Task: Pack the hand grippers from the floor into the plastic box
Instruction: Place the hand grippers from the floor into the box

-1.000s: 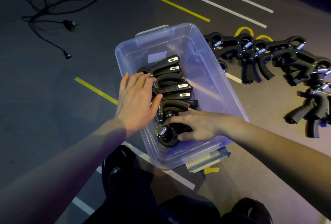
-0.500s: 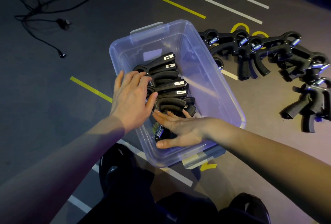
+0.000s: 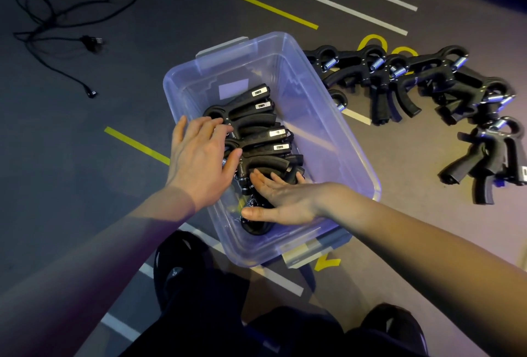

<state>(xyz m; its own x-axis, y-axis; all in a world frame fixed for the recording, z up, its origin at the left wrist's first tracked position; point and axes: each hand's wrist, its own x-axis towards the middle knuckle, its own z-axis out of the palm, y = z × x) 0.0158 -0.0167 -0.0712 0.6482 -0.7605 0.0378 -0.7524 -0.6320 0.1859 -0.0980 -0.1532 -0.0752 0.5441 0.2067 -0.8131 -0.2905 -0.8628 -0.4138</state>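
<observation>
There is a single view, taken from the person's head and aimed forward and steeply down at the floor (image 3: 85,157). It sits close: both bare forearms enter from the bottom edge and fill the lower corners, and the dark-clothed knees lie directly beneath the lens. The clear rectangular plastic box (image 3: 336,134) holds the centre of the frame, turned at an angle. The wide lens bends the painted white and yellow floor lines (image 3: 356,11) at the far edge. The black sprung hand grippers on the floor (image 3: 399,80) fall to the right, a loose black cable (image 3: 54,40) to the far left.
</observation>
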